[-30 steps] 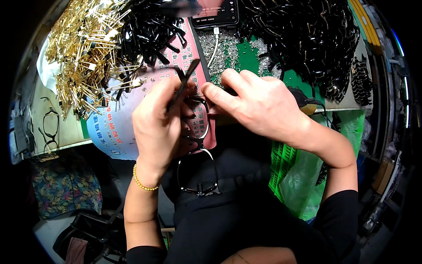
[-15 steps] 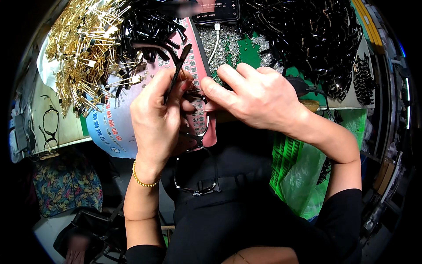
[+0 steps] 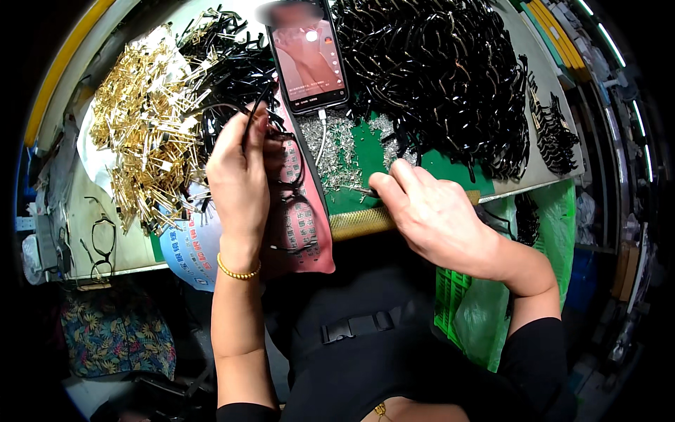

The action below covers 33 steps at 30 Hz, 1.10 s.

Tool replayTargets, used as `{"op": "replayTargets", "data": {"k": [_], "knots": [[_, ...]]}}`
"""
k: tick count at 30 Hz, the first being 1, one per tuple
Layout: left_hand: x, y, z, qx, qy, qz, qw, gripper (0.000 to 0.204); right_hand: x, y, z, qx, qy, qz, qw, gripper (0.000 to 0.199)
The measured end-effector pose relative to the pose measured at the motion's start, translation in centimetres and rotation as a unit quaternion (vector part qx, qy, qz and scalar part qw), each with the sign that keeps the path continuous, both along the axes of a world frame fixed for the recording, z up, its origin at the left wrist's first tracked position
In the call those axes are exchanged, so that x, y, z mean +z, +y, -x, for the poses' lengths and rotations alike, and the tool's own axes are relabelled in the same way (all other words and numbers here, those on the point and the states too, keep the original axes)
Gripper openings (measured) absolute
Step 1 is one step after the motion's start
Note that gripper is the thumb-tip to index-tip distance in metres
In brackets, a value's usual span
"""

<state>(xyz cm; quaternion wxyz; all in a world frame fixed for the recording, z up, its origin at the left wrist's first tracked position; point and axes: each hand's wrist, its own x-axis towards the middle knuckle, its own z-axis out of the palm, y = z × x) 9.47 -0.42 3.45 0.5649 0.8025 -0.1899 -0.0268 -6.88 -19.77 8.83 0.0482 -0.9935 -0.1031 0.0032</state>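
My left hand (image 3: 241,172) is closed around a pair of eyeglasses with dark temples, raised over the printed sheet. The eyeglass frame (image 3: 301,172) hangs to the right of my fingers, partly hidden by them. My right hand (image 3: 439,218) is pinched on a slim, dark, pointed tool (image 3: 362,190), most of it hidden in the grip. Its tip lies at the lower edge of a spread of tiny silver screws (image 3: 334,144) on a green mat (image 3: 367,148). The two hands are apart.
Black temple pieces (image 3: 436,77) form a large heap at right, gold metal pieces (image 3: 144,133) another at left. A lit phone (image 3: 308,60) with a white cable (image 3: 323,141) stands behind the screws. A gold ribbed strip (image 3: 358,222) edges the mat. Another eyeglass frame (image 3: 103,237) lies far left.
My right hand has left the eyeglasses and moved right, to the screws. My left hand still holds the eyeglasses. The view has shifted, so more of the phone shows.
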Motion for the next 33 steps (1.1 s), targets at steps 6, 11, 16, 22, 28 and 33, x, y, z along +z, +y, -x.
{"op": "replayTargets", "data": {"k": [6, 11, 16, 22, 28, 33], "knots": [[0.4, 2.7, 2.9, 0.142, -0.077, 0.123, 0.979, 0.031, -0.5, -0.6, 1.7, -0.053, 0.011, -0.034, 0.998, 0.035], [1.0, 4.8, 5.6, 0.126, 0.104, 0.286, 0.944, 0.052, -0.8, -0.4, 1.2, -0.029, 0.021, -0.024, 0.999, 0.061], [-1.5, 7.5, 7.2, 0.134, -0.056, 0.227, 0.963, 0.027, -0.4, -0.3, 1.0, -0.049, 0.055, -0.026, 0.997, 0.052], [-2.6, 9.0, 7.7, 0.045, -0.207, -0.193, 0.958, 0.015, -0.8, -0.3, 0.5, -0.039, 0.043, -0.028, 0.998, 0.053], [-2.7, 11.5, 9.2, -0.001, -0.333, -0.043, 0.942, 0.017, -0.5, -0.5, 0.3, -0.02, 0.063, -0.029, 0.997, 0.051], [-2.2, 10.2, 10.9, -0.095, -0.326, -0.103, 0.935, 0.026, -0.5, -0.2, 0.3, -0.031, 0.071, -0.031, 0.997, 0.049]]}}
